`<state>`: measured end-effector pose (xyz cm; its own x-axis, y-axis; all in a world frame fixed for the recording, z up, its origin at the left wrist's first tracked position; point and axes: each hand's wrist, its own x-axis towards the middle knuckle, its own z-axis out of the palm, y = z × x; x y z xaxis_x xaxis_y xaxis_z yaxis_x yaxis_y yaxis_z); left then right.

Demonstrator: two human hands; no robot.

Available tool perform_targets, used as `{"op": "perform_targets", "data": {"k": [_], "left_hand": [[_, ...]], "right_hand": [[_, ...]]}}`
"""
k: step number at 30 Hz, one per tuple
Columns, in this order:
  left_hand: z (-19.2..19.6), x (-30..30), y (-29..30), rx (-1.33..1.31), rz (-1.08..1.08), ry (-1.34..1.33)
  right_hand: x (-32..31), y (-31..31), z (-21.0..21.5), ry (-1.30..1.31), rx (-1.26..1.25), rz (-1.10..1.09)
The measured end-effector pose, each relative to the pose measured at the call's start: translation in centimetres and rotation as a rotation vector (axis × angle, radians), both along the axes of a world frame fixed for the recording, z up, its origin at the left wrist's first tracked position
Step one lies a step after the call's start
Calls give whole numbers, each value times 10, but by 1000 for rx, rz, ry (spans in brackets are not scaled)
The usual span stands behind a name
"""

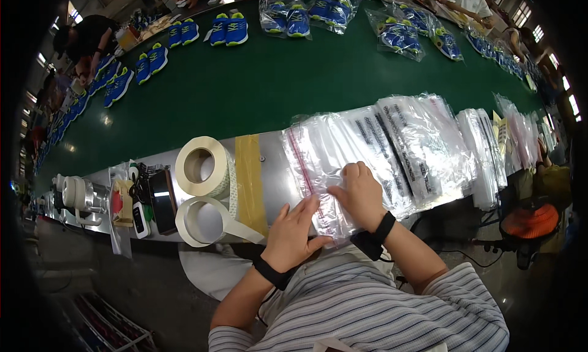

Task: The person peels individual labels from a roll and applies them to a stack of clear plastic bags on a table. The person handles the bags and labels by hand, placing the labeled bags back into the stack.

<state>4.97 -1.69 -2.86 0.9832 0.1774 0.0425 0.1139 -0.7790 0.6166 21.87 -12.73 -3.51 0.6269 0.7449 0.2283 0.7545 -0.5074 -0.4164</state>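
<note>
**Clear bag point(315, 162) right of the brown tape point(249, 174)**

Head view: the left hand point(291, 235), nearer the tape, has wide fingers; the right hand point(362, 196) has fingers close together. Both touch the bag; I can't tell if they pinch. Its pink stripe point(299, 162) slants beside the tape. The hands hide its near part.

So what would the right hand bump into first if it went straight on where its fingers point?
Probably more of the clear plastic bags lying under and ahead of the right hand; its exact height is hard to judge. Beyond them is the green tabletop.
</note>
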Motion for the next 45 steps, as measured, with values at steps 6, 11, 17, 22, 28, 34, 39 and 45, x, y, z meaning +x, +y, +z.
{"op": "perform_targets", "data": {"k": [6, 11, 17, 22, 28, 34, 39, 45], "left_hand": [[5, -4, 0, -10, 35, -27], [51, 25, 23, -713, 46, -1], [-22, 126, 9, -2148, -154, -39], [-15, 134, -1, -1570, 173, 210], [-29, 148, -9, -1981, 92, 252], [6, 85, 6, -2026, -35, 178], [30, -32, 15, -1870, 98, -127], [-27, -162, -4, -1407, 910, -101]], "right_hand": [[26, -22, -9, 183, 198, -127], [37, -33, 11, 674, 319, -46], [28, -26, 12, 965, 548, -126], [50, -52, 41, 812, 638, -79], [32, -60, 41, 861, 346, 217], [-4, -60, 45, -129, 35, 377], [12, -54, 34, 257, 368, 208], [125, -138, 60, 597, 837, -648]]}}
